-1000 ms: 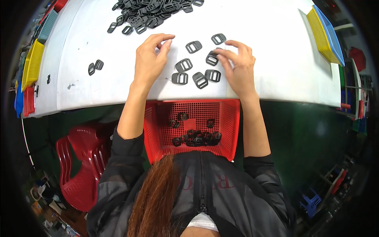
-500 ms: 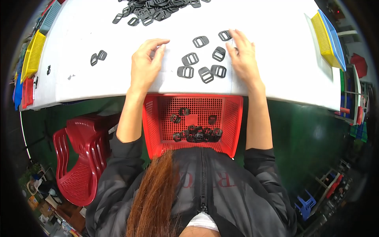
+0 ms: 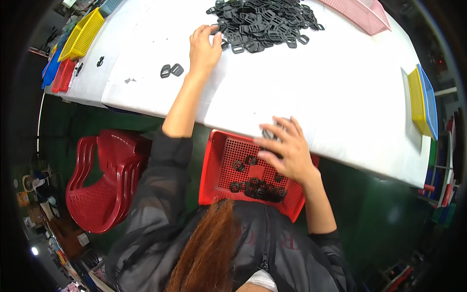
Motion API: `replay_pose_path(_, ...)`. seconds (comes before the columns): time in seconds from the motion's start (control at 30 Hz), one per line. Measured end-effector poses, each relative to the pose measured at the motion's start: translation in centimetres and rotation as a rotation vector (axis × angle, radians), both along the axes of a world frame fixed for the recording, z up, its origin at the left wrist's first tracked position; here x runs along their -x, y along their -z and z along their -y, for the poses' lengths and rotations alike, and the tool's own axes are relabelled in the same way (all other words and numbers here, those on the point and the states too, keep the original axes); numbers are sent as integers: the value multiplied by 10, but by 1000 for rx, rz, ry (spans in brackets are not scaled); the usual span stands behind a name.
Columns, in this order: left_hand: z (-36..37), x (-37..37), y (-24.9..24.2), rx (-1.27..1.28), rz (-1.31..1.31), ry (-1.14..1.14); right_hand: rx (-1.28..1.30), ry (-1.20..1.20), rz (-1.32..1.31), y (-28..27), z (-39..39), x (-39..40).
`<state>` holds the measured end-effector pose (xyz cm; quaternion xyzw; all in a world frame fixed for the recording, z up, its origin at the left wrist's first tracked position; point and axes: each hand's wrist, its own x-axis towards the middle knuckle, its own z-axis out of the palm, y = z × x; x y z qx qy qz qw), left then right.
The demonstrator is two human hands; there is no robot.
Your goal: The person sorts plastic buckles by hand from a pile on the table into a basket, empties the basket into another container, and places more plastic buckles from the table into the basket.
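My left hand [image 3: 204, 52] is at the left edge of a heap of black plastic strap buckles [image 3: 265, 24]. Its thumb and fingers are apart, with a buckle at the fingertips; a firm hold on it does not show. My right hand [image 3: 288, 148] is over the back rim of a red basket [image 3: 206, 168], fingers spread. Under those fingers, at the table edge, are dark buckles [image 3: 268, 133], partly hidden and blurred. Several more buckles [image 3: 260, 190] lie inside the basket.
Two buckles [image 3: 171, 70] lie apart on the white table [image 3: 340, 97]. Yellow [image 3: 82, 34] and small red [image 3: 63, 75] baskets stand at left, a pink basket [image 3: 362, 14] at the back, a yellow and blue pair [image 3: 422, 102] at right. A dark red chair [image 3: 99, 194] stands below left.
My left hand has moved out to the heap. My right hand has come back to the table edge over the basket, and the loose buckles between my hands have left that spot. The view has shifted.
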<state>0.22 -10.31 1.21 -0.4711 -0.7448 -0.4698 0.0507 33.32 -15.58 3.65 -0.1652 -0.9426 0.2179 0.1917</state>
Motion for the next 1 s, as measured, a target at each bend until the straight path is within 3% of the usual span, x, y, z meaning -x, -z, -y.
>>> replay_pose_path(0.17,-57,23,15,367,-3,-166,220,-64,-82,-9,22,-15)
replay_pose_path(0.33,-50,-21,28,91,-54,42,222,265,-265,-6,-17,-5)
replay_pose_path(0.53,-9,-107,17,8,10,260,109,389,-268,15,-73,50)
replay_pose_path(0.63,13,-139,9,38,186,440,40,439,-216,21,-76,61)
replay_pose_path(0.73,38,-149,-9,-4,741,536,37,417,-231,24,-75,38)
replay_pose_path(0.87,62,-127,-6,-105,342,383,19,558,-232,20,-75,-4)
replay_pose_path(1.0,79,-127,-15,222,29,468,-114,559,-239,12,-66,-13)
